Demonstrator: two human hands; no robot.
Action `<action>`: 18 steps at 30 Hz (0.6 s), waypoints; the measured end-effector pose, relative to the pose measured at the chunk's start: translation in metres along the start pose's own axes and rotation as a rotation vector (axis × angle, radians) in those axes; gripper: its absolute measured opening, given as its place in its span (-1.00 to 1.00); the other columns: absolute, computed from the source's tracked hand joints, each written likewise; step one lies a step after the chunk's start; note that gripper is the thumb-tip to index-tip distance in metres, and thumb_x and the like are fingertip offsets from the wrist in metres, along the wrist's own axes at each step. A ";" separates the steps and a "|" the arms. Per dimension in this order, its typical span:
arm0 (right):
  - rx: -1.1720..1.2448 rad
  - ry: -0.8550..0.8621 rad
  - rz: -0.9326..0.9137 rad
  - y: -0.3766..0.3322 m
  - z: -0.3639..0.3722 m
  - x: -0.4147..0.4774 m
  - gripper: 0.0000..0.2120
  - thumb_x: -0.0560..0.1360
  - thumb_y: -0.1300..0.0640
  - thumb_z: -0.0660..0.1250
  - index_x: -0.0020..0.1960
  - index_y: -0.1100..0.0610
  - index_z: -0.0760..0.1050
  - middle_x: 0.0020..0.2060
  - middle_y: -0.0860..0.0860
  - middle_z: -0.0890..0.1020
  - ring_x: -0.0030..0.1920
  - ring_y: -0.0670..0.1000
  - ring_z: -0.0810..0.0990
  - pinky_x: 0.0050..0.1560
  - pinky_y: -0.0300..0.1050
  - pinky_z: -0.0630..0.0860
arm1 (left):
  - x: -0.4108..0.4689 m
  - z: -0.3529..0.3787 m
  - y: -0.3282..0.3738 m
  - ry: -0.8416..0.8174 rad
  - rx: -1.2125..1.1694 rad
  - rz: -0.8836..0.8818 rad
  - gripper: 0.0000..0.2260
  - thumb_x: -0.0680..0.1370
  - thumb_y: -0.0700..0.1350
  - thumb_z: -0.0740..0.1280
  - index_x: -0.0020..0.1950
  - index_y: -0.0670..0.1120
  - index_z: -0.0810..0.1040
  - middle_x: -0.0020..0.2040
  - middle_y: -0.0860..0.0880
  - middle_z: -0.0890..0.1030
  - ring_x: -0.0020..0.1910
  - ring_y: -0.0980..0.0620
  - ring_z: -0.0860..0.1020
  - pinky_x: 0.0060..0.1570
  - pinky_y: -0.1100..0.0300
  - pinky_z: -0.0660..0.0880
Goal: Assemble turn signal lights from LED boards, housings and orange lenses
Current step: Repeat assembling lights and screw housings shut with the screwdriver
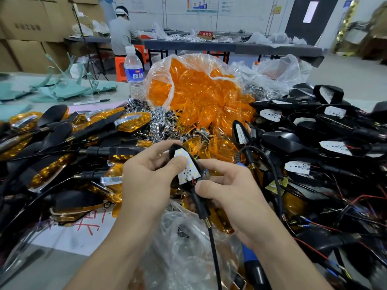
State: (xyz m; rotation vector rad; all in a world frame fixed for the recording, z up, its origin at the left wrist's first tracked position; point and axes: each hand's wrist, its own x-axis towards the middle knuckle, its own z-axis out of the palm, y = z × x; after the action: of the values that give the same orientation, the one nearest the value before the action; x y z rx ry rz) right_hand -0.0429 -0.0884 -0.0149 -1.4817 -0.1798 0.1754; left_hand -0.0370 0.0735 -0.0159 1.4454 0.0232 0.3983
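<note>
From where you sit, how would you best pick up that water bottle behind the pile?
Probably around the labelled middle of the water bottle, coming from the left of the view: it stands upright, the bag of orange lenses crowds its right side, and metal parts lie at its base.

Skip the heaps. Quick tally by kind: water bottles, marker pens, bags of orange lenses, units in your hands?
Water bottle: 1
Marker pen: 1
Bag of orange lenses: 1
Housing with LED board, held by left hand and right hand: 1
Total: 4
</note>
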 end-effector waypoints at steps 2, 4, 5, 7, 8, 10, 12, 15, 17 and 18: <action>-0.012 0.018 -0.008 -0.001 0.001 -0.001 -0.73 0.42 0.21 0.49 0.08 -0.04 0.71 -0.15 0.17 0.76 -0.18 0.16 0.73 0.01 0.20 0.68 | 0.000 0.000 0.001 -0.016 -0.048 -0.035 -0.73 0.53 -0.30 0.48 0.01 0.08 0.77 -0.10 -0.05 0.77 -0.17 0.00 0.73 -0.23 0.21 0.63; -0.075 0.065 -0.060 -0.002 0.003 -0.002 -0.80 0.40 0.03 0.52 0.02 -0.02 0.71 -0.18 0.13 0.75 -0.16 0.18 0.73 0.00 0.21 0.68 | 0.000 0.000 0.001 -0.052 -0.059 -0.045 -0.75 0.53 -0.30 0.47 -0.01 0.06 0.76 -0.12 -0.06 0.77 -0.20 0.00 0.71 -0.25 0.21 0.61; -0.118 0.095 -0.093 -0.002 0.004 -0.003 -0.84 0.42 -0.02 0.53 -0.02 0.00 0.70 -0.21 0.11 0.74 -0.15 0.21 0.71 -0.02 0.24 0.67 | -0.001 0.000 0.000 -0.072 -0.050 -0.042 -0.77 0.53 -0.28 0.48 -0.01 0.07 0.76 -0.13 -0.07 0.77 -0.20 0.01 0.70 -0.24 0.20 0.60; -0.186 0.151 -0.139 -0.001 0.008 -0.005 -0.89 0.49 -0.01 0.53 -0.10 0.02 0.68 -0.28 0.06 0.73 -0.18 0.20 0.70 -0.10 0.25 0.64 | -0.001 0.001 -0.001 -0.100 -0.018 -0.022 -0.81 0.47 -0.18 0.49 -0.01 0.09 0.76 -0.13 -0.06 0.77 -0.19 0.02 0.70 -0.17 0.14 0.60; -0.225 0.171 -0.152 -0.001 0.009 -0.006 -0.90 0.51 0.01 0.52 -0.11 0.02 0.66 -0.31 0.04 0.73 -0.21 0.19 0.69 -0.13 0.23 0.63 | -0.002 0.002 -0.002 -0.107 0.000 -0.010 -0.81 0.45 -0.13 0.48 0.00 0.10 0.76 -0.12 -0.05 0.77 -0.17 0.01 0.71 -0.13 0.11 0.60; -0.312 0.198 -0.184 -0.001 0.010 -0.008 -0.89 0.53 -0.01 0.49 -0.12 0.00 0.64 -0.36 0.03 0.70 -0.27 0.16 0.66 -0.19 0.21 0.60 | -0.003 0.003 -0.003 -0.113 0.015 0.006 -0.79 0.44 -0.09 0.46 0.03 0.12 0.76 -0.11 -0.04 0.77 -0.14 0.00 0.72 -0.09 0.09 0.60; -0.369 0.222 -0.228 -0.001 0.011 -0.009 -0.89 0.55 -0.04 0.46 -0.11 -0.03 0.63 -0.41 0.01 0.67 -0.34 0.15 0.60 -0.30 0.17 0.56 | -0.005 0.004 -0.003 -0.119 0.013 0.020 -0.79 0.45 -0.09 0.46 0.02 0.14 0.76 -0.11 -0.04 0.78 -0.13 0.01 0.73 -0.10 0.15 0.62; -0.392 0.280 -0.286 0.002 0.015 -0.008 -0.87 0.58 0.00 0.43 -0.15 -0.05 0.64 -0.45 0.01 0.61 -0.38 0.14 0.52 -0.36 0.12 0.49 | -0.005 0.003 -0.004 -0.147 0.022 0.003 -0.80 0.52 -0.15 0.46 0.04 0.13 0.76 -0.07 -0.04 0.78 -0.06 -0.03 0.75 -0.04 0.07 0.65; -0.402 0.315 -0.303 0.004 0.016 -0.007 -0.84 0.57 0.04 0.42 -0.18 -0.04 0.65 -0.44 0.02 0.62 -0.37 0.13 0.53 -0.33 0.12 0.47 | -0.004 0.004 -0.004 -0.194 0.041 -0.031 -0.81 0.56 -0.14 0.44 0.06 0.11 0.76 -0.04 -0.03 0.78 -0.01 -0.05 0.75 0.04 -0.01 0.66; -0.409 0.324 -0.303 0.005 0.015 -0.007 -0.83 0.57 0.05 0.42 -0.19 -0.04 0.66 -0.42 0.02 0.63 -0.35 0.13 0.55 -0.31 0.11 0.48 | -0.004 0.004 -0.005 -0.219 0.056 -0.053 -0.83 0.55 -0.10 0.43 0.06 0.11 0.76 -0.04 -0.04 0.78 0.01 -0.06 0.75 0.06 -0.03 0.66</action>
State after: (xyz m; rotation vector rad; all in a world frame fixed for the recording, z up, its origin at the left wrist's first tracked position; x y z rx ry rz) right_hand -0.0528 -0.0750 -0.0186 -1.8417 -0.1817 -0.3650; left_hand -0.0385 0.0683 -0.0206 1.5336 -0.1049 0.1958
